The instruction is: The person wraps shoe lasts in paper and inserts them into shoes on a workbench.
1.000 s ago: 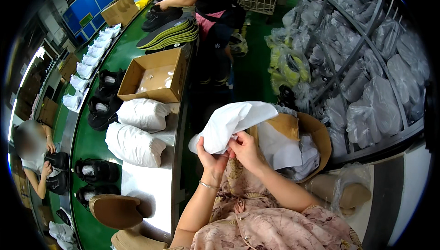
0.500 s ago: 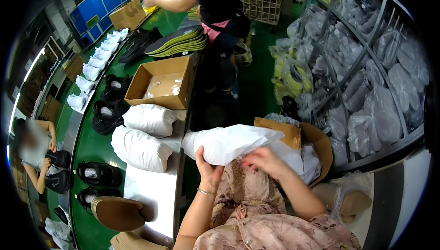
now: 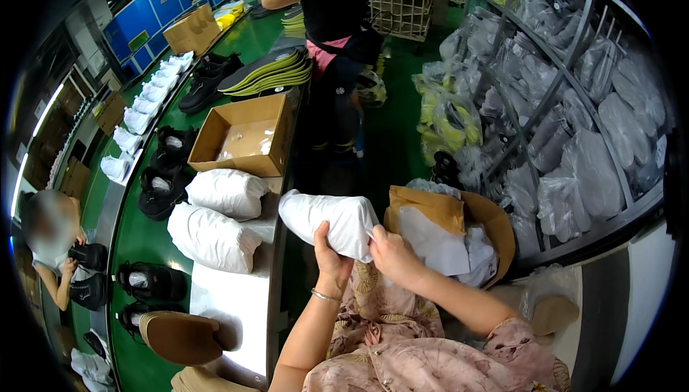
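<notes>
A shoe-shaped bundle wrapped in white paper (image 3: 323,221) is held up in front of me, just off the table edge. My left hand (image 3: 331,257) grips it from below, with the thumb up along its near side. At its right end, my right hand (image 3: 393,254) pinches the gathered paper. What is inside the wrapping is hidden. Two more white wrapped bundles, a nearer one (image 3: 214,238) and a farther one (image 3: 228,194), lie side by side on the metal tabletop (image 3: 230,306) to the left.
An open cardboard box (image 3: 280,137) sits behind the bundles. Black shoes (image 3: 154,281) line the green conveyor. At right, a carton (image 3: 506,238) holds white paper, beside a metal rack (image 3: 574,76) of bagged soles. Two people are nearby: one standing ahead, one at far left holding dark shoes.
The loose paper end of the bundle has been folded in, leaving it shorter. My right hand has moved left and closed on that end. The person ahead has raised an arm.
</notes>
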Motion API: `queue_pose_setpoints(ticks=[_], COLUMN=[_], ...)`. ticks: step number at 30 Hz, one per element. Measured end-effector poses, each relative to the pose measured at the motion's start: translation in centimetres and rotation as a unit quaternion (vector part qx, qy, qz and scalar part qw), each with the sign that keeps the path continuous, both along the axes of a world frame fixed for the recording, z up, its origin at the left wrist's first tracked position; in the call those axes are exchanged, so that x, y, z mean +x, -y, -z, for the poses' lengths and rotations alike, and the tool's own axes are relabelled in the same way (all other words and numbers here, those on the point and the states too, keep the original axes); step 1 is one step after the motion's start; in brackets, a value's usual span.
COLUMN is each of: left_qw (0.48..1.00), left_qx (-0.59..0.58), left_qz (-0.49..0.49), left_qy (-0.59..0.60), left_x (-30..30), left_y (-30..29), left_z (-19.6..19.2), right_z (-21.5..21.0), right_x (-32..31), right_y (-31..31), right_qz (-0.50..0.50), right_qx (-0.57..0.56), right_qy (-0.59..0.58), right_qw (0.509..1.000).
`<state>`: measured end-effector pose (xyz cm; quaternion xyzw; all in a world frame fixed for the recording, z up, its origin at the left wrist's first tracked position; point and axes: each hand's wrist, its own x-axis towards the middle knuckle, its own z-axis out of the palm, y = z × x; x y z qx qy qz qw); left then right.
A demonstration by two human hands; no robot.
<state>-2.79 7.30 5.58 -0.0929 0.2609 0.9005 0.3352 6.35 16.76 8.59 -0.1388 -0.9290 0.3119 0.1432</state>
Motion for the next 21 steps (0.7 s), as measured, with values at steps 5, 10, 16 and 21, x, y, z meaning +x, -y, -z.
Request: queue_pose_setpoints(ticks=[5,10,16,21], left_qw=[0.999,0.999,0.997,0.99], left_qx=[0.03,0.05,0.077,0.12], left_qz=[-0.004,-0.005,0.004,0.063], left_qy=[-0.034,-0.006,-0.027,-0.034], left_x=[-0.5,0.1,-0.9,-0.6], left_y=[0.2,-0.4,0.5,0.7], left_z=[-0.2,-1.7,-0.6,-2.2], right_z=[-1.0,0.3,1.6,-0.3], right_x=[-1.3,-1.4,-1.9,-2.8], right_y=[2.0,3.3,3.0,1.5], right_qz=[0.04,-0.067,-0.131,-0.145], right_qx=[-0.401,-0.792,-0.767,-0.861], right_qy=[-0.065,-0.205,-0.12,-0.086], right_qw=[0.913,0.571,0.616,0.481])
